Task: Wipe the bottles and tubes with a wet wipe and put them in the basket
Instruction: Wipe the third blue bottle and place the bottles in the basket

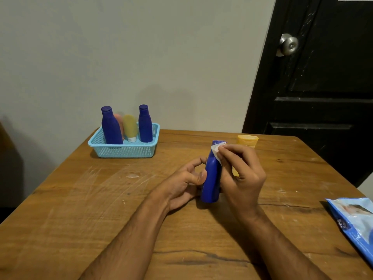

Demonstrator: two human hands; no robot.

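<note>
Wiping is under way: at table centre the left hand grips the blue bottle while the right hand pinches the wipe against its neck. Once clean, it likely goes to the basket at ten o'clock; the yellow tube waits behind.

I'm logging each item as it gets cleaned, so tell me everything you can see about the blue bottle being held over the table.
The blue bottle is smooth, glossy, plastic-looking, with a narrower neck and cap on top. It is held near upright, tilted slightly, above the wooden table. The left hand steadies its lower side with the thumb; the right hand presses a white wet wipe against its neck. No label shows.
</note>
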